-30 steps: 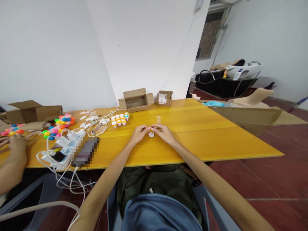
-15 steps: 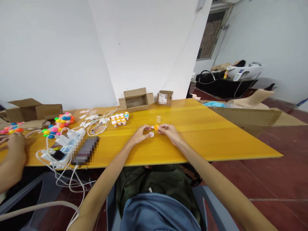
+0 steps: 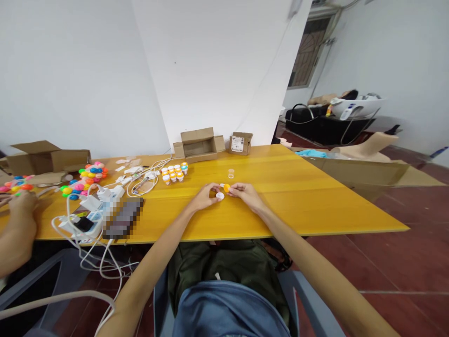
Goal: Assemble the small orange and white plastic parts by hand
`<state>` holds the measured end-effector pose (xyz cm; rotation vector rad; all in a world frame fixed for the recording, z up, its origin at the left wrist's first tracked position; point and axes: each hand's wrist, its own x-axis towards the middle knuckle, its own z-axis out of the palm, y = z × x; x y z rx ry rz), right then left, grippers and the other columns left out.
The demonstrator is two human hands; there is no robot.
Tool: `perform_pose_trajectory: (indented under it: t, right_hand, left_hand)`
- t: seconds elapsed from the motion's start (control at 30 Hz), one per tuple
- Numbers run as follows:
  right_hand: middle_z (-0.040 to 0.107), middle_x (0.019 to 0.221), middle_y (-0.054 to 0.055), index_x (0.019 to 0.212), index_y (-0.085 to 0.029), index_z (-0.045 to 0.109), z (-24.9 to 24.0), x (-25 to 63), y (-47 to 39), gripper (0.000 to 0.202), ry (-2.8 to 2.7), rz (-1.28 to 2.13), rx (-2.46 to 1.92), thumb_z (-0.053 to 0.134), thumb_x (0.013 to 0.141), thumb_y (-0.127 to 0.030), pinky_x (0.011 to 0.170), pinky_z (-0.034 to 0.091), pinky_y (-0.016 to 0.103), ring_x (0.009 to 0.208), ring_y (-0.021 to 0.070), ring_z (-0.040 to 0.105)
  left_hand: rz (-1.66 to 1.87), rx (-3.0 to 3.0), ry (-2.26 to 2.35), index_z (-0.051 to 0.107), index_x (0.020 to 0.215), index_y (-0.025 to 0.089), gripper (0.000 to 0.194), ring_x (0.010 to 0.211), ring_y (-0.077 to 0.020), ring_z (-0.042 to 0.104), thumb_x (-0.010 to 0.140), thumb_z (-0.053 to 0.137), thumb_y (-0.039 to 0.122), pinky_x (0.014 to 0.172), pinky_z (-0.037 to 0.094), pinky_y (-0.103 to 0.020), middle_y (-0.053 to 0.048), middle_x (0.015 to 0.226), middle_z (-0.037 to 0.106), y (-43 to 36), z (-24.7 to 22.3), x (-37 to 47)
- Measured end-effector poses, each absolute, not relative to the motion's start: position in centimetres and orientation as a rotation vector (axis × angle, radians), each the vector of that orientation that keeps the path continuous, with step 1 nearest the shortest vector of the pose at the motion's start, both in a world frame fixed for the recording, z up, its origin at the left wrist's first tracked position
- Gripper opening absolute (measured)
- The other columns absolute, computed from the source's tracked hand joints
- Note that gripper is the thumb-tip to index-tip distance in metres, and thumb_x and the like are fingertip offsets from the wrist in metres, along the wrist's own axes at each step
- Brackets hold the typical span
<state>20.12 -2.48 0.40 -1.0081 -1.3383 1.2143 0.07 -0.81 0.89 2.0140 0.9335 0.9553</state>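
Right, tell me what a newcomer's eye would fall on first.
Probably the bright balls on the left of the table. Next, the orange piece in the right hand, near the picture's centre. Beyond the left hand, small white-and-orange containers stand clustered.

Can't make out a word here! Looking at the white label (image 3: pixel 237 143) on the small cardboard box (image 3: pixel 247 145): dark print, far too small to read.

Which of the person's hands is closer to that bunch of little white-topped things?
Left. The left hand is to the right of the bunch, nearer the viewer; the right hand is farther right, holding the orange piece.
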Motion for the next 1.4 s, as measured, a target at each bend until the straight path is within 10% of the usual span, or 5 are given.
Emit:
perform_pose_trajectory:
  t: [1.4]
  right_hand:
    - [0.072, 0.074, 0.002, 0.072, -0.019, 0.070, 0.06, 20.21, -2.22, 0.023, -1.626, 1.015, -1.049, 0.068, 0.067, -0.042, 0.077, 0.051, 0.034, 0.075, 0.0193, 0.064]
  left_hand:
    - [0.980, 1.991, 0.864, 0.064, 0.106, 0.019, 0.041, 0.095, -0.0177, 0.063, 0.068, 0.076, 0.013, 0.095, 0.047, -0.035, -0.003, 0.096, 0.069, -0.50, 0.39, 0.37]
